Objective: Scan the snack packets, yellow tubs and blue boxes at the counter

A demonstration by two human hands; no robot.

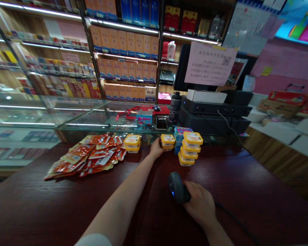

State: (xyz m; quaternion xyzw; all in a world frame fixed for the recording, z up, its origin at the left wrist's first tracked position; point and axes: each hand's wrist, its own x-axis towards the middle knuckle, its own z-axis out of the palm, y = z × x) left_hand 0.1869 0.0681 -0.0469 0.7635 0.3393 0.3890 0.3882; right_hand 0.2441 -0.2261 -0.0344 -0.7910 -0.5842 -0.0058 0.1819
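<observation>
While the right hand point(200, 204) wraps its fingers around a black handheld barcode scanner point(177, 188) in front of the four-high stack of yellow-lidded tubs point(190, 149), the left hand point(157, 149), thumb forward, grasps a shorter pile of matching tubs point(167, 140) left of that stack; glossy orange-red packets point(92, 154) lie farther left.

Blk corded scanner point(178, 188) w/ blue LED lit, tilted, head end twd the L, and, beyond & a bit L of that scanner, a 2-high stack of sm. yellow tubs point(167, 138), lids on, sitting flat & level, printed tops up, dk label marks on the near side.
</observation>
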